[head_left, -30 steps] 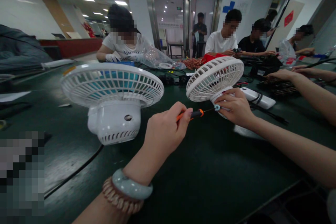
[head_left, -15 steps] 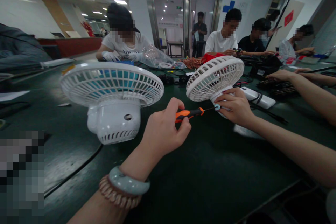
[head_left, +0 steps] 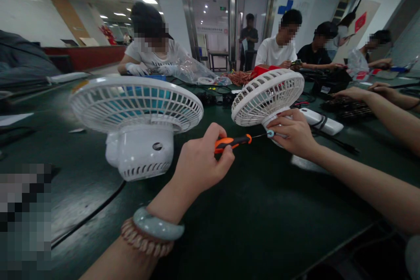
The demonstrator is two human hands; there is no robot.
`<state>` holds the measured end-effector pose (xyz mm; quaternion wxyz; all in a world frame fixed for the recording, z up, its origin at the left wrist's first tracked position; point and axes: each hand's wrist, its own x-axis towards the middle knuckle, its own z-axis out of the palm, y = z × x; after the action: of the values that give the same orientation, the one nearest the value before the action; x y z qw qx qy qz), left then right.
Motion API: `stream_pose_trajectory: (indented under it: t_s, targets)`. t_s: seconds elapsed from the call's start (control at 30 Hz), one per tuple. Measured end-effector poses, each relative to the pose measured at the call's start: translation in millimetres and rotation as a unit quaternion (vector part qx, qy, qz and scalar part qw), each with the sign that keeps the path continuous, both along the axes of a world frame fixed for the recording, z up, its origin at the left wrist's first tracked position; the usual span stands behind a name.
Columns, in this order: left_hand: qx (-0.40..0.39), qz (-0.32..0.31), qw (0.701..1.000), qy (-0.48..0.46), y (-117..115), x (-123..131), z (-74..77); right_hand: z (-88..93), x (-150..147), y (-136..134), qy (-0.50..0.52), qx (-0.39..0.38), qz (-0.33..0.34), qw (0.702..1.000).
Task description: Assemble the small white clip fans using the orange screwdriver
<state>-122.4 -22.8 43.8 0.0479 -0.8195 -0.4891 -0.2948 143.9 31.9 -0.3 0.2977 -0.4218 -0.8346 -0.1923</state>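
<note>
My left hand (head_left: 204, 160) is closed around the orange-and-black handle of a screwdriver (head_left: 232, 141). Its thin shaft points right and meets a small light-blue round piece (head_left: 270, 133) beside the fingertips of my right hand (head_left: 295, 132). Those fingers are wrapped round the neck of a small white fan (head_left: 267, 96), whose round grille tilts up and away to the left. Left of my left hand stands a larger white fan (head_left: 146, 148), grille upward, with blue-green showing through the slats and a dark hole in its housing.
A black cable (head_left: 95, 214) runs from the larger fan across the dark green table (head_left: 249, 214). Behind my right hand lies a white device (head_left: 323, 121) with a black cord. Another person's hands (head_left: 356, 94) rest on dark parts at the right. Several people work across the table.
The whole view has shifted slightly, so things appear a little further left. My left hand has drawn back slightly with the screwdriver; its tip still meets the blue piece. My right hand keeps its grip.
</note>
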Motion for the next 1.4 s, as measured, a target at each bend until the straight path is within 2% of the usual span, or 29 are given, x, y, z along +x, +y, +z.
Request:
stream_pose_trajectory:
  t_s: [0.33, 0.83, 1.17, 1.4]
  targets:
    - [-0.005, -0.010, 1.000, -0.025, 0, 0, 0.6, 0.5, 1, 1, 0.001, 0.000, 0.007, 1.000]
    - [-0.075, -0.077, 0.989, -0.103, -8, 6, 2.1, 0.5, 0, 0, 0.004, 0.002, 0.003, 1.000]
    - [-0.108, -0.125, 0.982, -0.088, -11, 6, 6.6, 0.2, 1, 1, 0.004, -0.004, 0.005, 1.000]
    - [-0.076, -0.085, 0.990, -0.079, -11, 8, 4.0, -0.2, 1, 1, 0.008, -0.004, 0.005, 1.000]
